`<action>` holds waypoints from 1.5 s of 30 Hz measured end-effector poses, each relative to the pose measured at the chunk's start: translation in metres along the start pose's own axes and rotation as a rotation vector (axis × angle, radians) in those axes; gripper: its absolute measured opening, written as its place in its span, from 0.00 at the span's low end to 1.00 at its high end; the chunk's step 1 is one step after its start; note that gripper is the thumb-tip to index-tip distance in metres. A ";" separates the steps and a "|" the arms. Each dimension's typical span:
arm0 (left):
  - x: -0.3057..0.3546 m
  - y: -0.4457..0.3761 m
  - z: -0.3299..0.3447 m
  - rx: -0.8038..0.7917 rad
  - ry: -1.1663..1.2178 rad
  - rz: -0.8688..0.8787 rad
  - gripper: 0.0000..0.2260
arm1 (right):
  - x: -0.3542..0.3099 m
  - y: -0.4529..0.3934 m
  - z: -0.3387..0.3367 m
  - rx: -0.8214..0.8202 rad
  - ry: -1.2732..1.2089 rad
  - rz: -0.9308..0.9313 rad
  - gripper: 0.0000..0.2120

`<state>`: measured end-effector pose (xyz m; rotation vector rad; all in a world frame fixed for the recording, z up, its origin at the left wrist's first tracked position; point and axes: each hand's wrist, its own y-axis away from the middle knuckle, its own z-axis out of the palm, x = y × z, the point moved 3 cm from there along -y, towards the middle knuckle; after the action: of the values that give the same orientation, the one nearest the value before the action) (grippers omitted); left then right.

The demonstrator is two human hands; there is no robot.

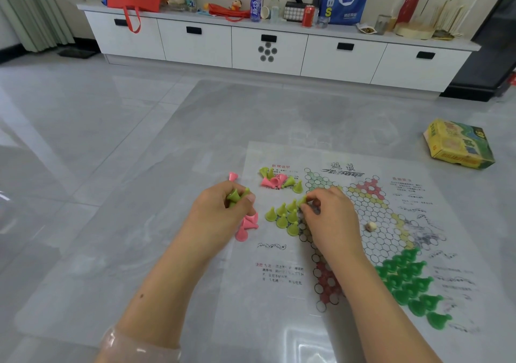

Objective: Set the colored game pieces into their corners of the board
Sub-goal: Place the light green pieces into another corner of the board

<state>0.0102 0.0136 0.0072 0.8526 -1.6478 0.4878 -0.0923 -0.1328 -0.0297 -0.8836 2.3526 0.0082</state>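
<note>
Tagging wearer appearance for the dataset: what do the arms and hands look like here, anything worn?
Both hands are bare: no gloves, rings or watch visible on the left hand or right hand. Forearms are uncovered. The left arm has a pale, glossy translucent sleeve pushed up near the elbow. No sleeve shows on the right arm within the frame.

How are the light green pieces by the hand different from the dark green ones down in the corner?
The light green pieces are yellowish; the dark green pieces are deep green. The light group is smaller, and its corner of the board is only partly filled, with the right hand pinching one more at its edge and the left hand holding spares. The dark group fills its corner, with no hand touching it. Both are small cone-shaped pieces standing upright.
</note>
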 end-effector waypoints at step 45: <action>0.010 0.006 0.009 0.019 0.150 0.010 0.15 | -0.003 0.014 -0.020 0.003 -0.199 0.068 0.05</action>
<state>-0.0009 0.0084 0.0156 0.8027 -1.5130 0.5620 -0.1100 -0.1244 -0.0143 -0.7639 2.1951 0.1146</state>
